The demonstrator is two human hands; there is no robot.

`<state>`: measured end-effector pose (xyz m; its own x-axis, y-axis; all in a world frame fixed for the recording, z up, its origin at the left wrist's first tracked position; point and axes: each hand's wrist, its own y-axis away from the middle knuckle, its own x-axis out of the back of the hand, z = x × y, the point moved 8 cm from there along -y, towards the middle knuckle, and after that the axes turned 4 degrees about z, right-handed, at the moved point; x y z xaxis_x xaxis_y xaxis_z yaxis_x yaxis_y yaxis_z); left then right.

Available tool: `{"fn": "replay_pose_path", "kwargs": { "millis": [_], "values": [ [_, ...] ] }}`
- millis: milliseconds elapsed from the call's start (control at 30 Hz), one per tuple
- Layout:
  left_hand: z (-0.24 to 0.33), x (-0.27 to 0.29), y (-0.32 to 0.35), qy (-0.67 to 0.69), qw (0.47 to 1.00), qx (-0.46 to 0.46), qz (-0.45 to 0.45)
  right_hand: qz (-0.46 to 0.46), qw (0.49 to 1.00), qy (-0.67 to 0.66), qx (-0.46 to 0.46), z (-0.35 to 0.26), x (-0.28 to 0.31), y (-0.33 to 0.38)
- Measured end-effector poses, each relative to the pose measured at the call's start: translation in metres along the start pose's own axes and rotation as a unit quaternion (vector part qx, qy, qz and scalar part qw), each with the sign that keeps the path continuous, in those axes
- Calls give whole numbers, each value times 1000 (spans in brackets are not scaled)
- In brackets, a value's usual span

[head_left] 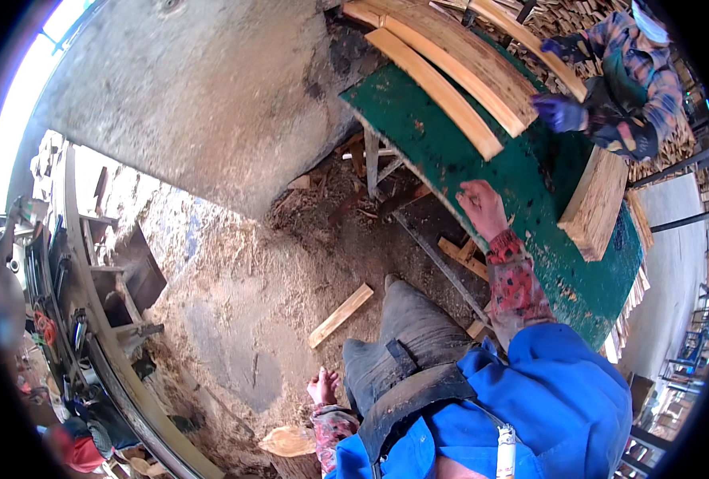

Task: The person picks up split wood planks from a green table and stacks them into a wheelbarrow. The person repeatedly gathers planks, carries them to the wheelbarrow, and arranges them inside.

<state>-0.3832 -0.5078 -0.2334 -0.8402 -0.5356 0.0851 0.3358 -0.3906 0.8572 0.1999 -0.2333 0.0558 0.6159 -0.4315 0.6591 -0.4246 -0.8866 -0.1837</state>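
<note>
My right hand (482,209) hovers at the near edge of a green tabletop (418,112); its fingers are loosely bent and apart, holding nothing. Closest to it on the table is a long narrow wooden plank (438,94). Beside that lie a second plank (460,78) and a wide board with a rough edge (470,52). A thick wooden block (596,203) rests farther right. Low by my left thigh hangs my left hand (323,387), fingers curled in, with nothing seen in it. Near it stands a wood stump (289,441) with a pale cut top.
Across the table a co-worker's purple-gloved hand (562,112) is by the boards, near another narrow plank (534,48). A short wood piece (341,315) lies on the sawdust-covered floor. At left runs a curved-looking rail (83,263) with tools behind. A large grey slab (187,96) fills the upper left.
</note>
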Motion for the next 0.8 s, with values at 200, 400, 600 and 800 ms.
{"fn": "replay_pose_path", "kwargs": {
  "millis": [200, 400, 600, 800],
  "values": [
    [7, -42, 0, -31, 999, 15, -21, 71, 987, 103, 101, 0, 8, -122],
    [1, -39, -3, -22, 996, 82, -25, -18, 986, 92, 141, -32, -32, -144],
    [12, -21, -82, -372, 925, -4, 72, -40, 986, 122, 110, -35, -93, -109],
    [146, -132, -107, -320, 946, -25, -36, -14, 978, 203, 48, -33, -110, -99]
  ]
}}
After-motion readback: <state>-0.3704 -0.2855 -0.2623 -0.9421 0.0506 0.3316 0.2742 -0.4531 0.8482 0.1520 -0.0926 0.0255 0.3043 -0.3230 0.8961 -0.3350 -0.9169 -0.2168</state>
